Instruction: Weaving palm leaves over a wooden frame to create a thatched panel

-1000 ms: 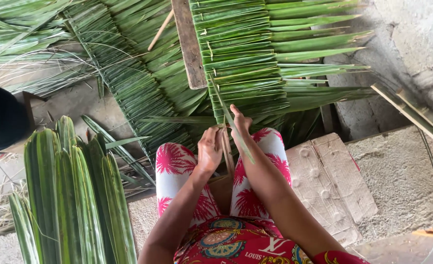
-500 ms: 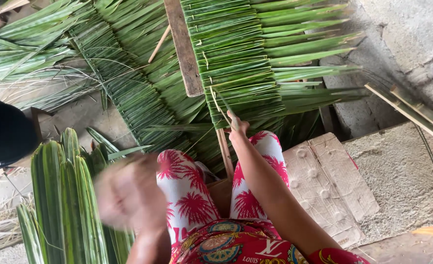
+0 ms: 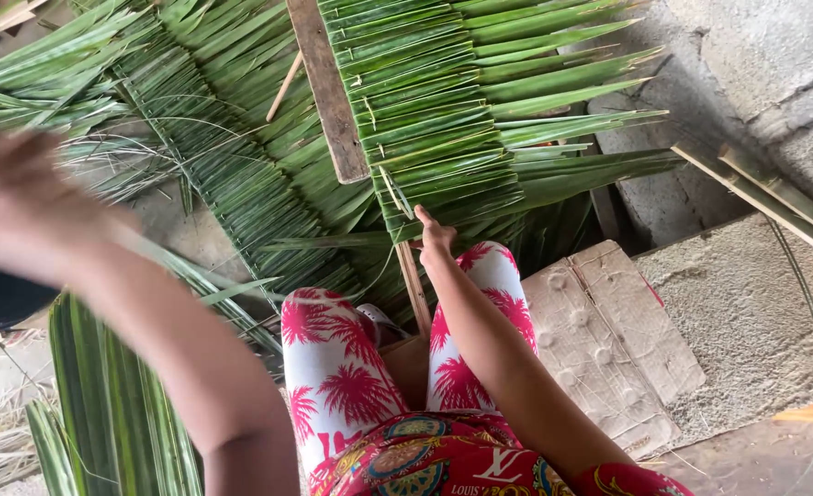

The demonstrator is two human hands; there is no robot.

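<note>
Right hand [image 3: 436, 241] pressed against the woven leaf mat's [image 3: 425, 119] lower edge, fingers [image 3: 422, 217] together on a leaf strip [image 3: 397, 195]; left hand [image 3: 21, 197] blurred, grip unclear.

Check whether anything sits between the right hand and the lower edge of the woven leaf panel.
Nothing visible does. The right hand is already at the bottom edge of the woven leaf panel, fingertips by the thin stick there. The left hand is blurred, off to the side.

— Where did the camera sit?
— On the person's head, looking steeply down past the lap at the woven palm-leaf panel [image 3: 434, 119], close by.
— Any second view?
— None.
</note>
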